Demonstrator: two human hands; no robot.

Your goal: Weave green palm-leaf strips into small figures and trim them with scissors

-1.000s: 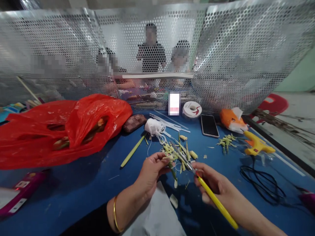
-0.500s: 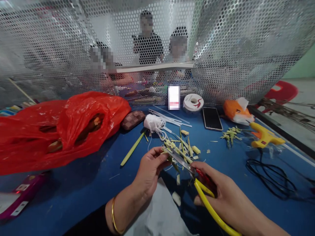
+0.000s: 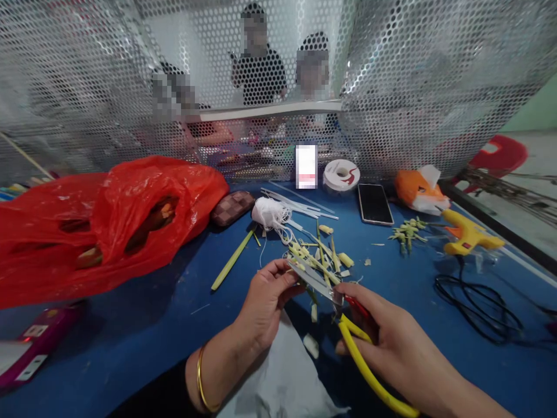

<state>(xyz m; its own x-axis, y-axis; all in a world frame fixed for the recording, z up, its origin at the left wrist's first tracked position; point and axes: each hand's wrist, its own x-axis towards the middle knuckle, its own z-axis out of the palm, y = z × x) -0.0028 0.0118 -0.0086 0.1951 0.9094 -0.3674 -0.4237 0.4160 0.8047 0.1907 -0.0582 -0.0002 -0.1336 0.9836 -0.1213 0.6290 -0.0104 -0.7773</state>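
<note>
Blue counter spreads below a silvery perforated sheet, with people visible behind it. The left hand's fingers pinch a pale green plant piece, its end partly hidden by the blades. Scissors with red and yellow handles are gripped in the right hand, their blades pointing toward the left fingertips. Plant scraps lie loose just beyond the hands, and pale crumpled material lies beneath the left wrist. Farther out are a green stalk, tangled white string, white strips and a checkered case beside a red plastic bag. Toward the right sit a spool, a dark-screened phone, a green cluster and a yellow glue gun.
</note>
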